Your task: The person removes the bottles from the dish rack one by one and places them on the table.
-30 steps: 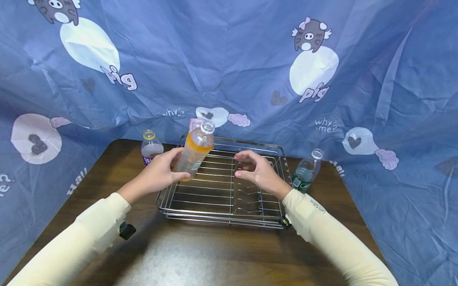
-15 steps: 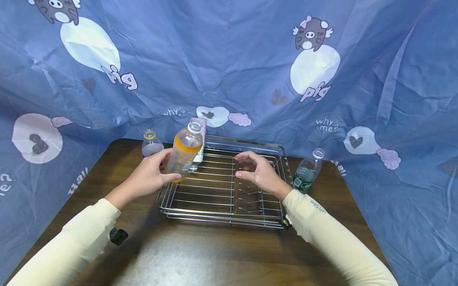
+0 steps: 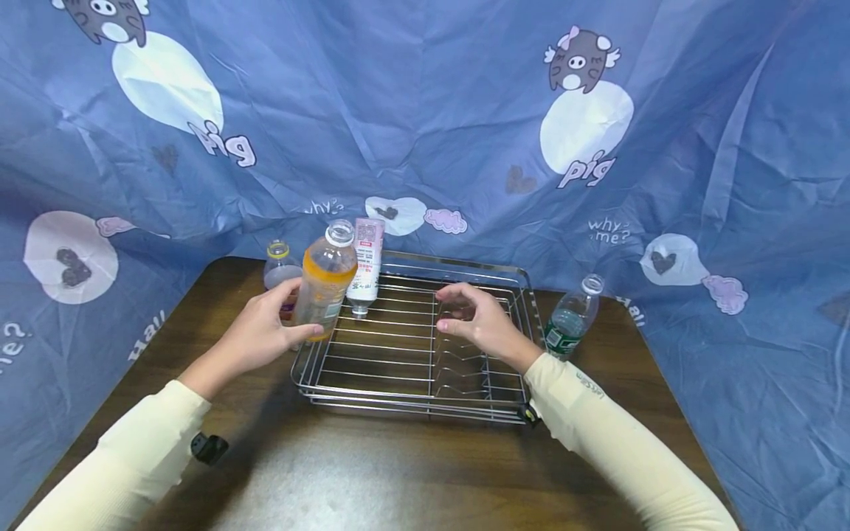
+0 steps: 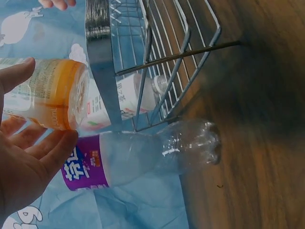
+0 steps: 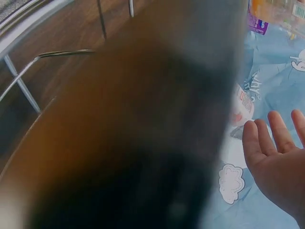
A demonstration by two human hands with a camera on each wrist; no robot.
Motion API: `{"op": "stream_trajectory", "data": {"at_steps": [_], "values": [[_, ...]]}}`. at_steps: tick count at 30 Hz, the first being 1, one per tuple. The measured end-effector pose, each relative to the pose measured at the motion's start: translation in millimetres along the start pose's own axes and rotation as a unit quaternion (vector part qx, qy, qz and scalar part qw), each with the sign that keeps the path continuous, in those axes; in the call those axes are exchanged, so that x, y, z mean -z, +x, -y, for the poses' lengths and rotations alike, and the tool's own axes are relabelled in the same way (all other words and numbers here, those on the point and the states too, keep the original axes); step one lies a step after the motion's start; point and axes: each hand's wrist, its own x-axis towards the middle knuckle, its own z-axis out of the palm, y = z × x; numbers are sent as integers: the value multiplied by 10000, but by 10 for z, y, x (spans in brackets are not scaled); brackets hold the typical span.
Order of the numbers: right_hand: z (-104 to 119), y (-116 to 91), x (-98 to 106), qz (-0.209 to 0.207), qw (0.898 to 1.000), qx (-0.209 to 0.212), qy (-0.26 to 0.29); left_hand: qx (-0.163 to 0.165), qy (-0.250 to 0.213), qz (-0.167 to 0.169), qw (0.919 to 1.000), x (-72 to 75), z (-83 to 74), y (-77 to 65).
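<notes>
My left hand (image 3: 262, 322) grips a clear plastic bottle (image 3: 325, 284) with an orange-banded label and no cap. The bottle leans slightly to the right, raised over the left side of a wire dish rack (image 3: 398, 398). In the left wrist view, thumb and fingers wrap the bottle (image 4: 47, 93). My right hand (image 3: 483, 322) hovers over the rack's right part, fingers loosely bent around nothing. A white and pink squeeze tube (image 3: 366, 269) stands cap down at the rack's back left. Behind my left hand is a purple-labelled bottle (image 3: 277, 269), partly hidden.
A green-labelled bottle (image 3: 571, 317) stands right of the rack, beside my right forearm. The brown wooden table (image 3: 372, 472) extends in front of the rack. A blue printed curtain (image 3: 425, 110) hangs close behind it.
My left hand has carried the orange-banded bottle leftward, and the tube behind it has come into view. The purple-labelled bottle is now more covered. My right hand has hardly moved.
</notes>
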Motion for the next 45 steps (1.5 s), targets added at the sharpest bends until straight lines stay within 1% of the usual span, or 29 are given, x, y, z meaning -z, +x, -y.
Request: {"op": "stream_trajectory", "data": {"at_steps": [7,14,19,25,31,35,41,45], "values": [[-21,9,-13,-13,10000,46,1,39,-76,-107,9999,12,52,-92],[-58,22,-16,34,10000,40,-65,-31,-110,-457,9989,27,100,-202],[-82,19,-16,-11,9999,53,-84,9,-200,-637,9978,41,152,-296],[-56,24,-8,-1,10000,48,-46,257,-374,-754,9961,56,214,-391],[-64,33,-10,7,10000,38,-5,541,-417,-934,9933,86,268,-461],[-61,34,-17,0,10000,48,-13,600,-362,-1047,9920,102,324,-495],[-55,40,-29,6,10000,26,-29,578,-446,-1178,9903,91,429,-522],[-48,44,-31,-4,10000,-6,-10,765,-383,-1151,9897,59,496,-566]]}}
